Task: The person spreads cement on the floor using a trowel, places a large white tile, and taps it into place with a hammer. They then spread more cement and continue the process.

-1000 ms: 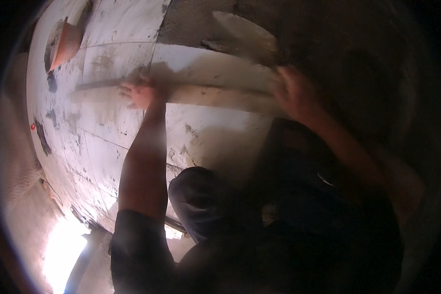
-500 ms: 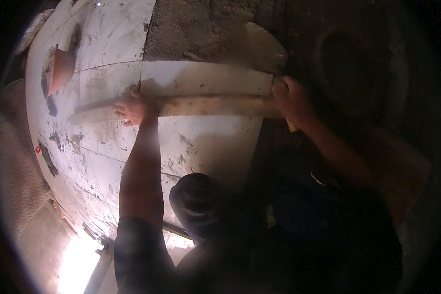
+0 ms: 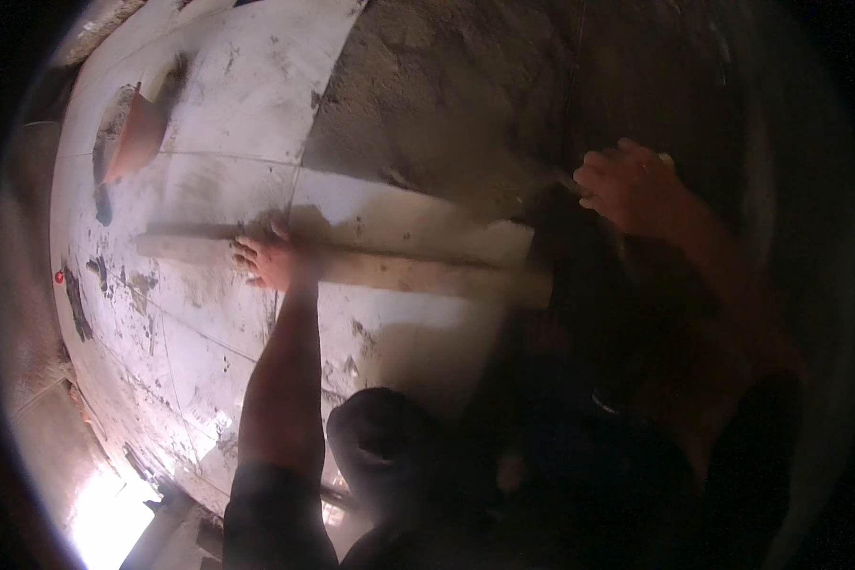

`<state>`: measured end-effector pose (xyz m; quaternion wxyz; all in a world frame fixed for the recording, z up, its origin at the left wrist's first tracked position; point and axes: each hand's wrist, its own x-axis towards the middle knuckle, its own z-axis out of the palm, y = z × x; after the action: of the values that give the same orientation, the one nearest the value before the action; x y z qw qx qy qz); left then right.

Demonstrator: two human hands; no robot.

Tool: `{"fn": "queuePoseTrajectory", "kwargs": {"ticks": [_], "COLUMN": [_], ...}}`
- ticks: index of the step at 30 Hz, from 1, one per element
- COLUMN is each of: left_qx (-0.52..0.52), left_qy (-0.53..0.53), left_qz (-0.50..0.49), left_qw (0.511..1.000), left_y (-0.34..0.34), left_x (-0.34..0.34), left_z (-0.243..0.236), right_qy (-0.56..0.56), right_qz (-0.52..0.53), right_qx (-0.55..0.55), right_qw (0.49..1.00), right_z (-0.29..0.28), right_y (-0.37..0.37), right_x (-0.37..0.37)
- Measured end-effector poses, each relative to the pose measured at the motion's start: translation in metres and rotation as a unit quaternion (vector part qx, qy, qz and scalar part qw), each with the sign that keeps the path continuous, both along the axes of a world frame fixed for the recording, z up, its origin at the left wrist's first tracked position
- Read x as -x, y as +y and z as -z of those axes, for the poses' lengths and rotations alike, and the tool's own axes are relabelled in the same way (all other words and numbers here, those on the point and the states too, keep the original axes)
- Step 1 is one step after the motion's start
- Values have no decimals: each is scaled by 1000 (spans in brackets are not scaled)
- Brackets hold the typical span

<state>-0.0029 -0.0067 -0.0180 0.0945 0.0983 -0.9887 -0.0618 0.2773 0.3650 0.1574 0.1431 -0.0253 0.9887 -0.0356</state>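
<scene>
A long pale straightedge bar (image 3: 418,271) lies across the white floor tiles (image 3: 427,332). Spread across its left part, my left hand (image 3: 268,258) has its thumb toward the far edge and its fingers toward the near one. My right hand (image 3: 632,188) is closed around a trowel (image 3: 562,178), lifted to the right past the tiles' edge. A yellowish handle end shows behind that hand, while the blade to its left is dim and blurred. Rough grey mortar (image 3: 418,95) covers the ground beyond the tiles.
An orange container (image 3: 138,138) stands on the tiles at far left. A small red round piece (image 3: 59,277) lies at the tiles' left edge. My dark-clothed knee (image 3: 375,432) is close to the bar's near side. Deep shadow hides much of the right.
My right hand has left the bar's right end and moved up and right, turning the trowel so its blade points left. My left hand stays on the bar. The view has shifted.
</scene>
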Motion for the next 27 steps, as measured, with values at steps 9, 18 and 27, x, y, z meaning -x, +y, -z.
{"fn": "queuePoseTrajectory", "kwargs": {"ticks": [9, 18, 27], "left_qx": [5, 21, 8], "left_qy": [-20, -23, -21], "left_qz": [-15, 1, 1], "left_qw": [1000, 1000, 1000], "left_y": [7, 2, -1], "left_x": [1, 0, 3], "left_z": [-9, -5, -1], "right_qy": [12, 101, 100], "right_qz": [221, 270, 357], "right_qx": [-22, 1, -56], "right_qw": [975, 957, 927], "right_z": [85, 75, 48], "right_y": [143, 139, 120], "right_x": [31, 107, 138]}}
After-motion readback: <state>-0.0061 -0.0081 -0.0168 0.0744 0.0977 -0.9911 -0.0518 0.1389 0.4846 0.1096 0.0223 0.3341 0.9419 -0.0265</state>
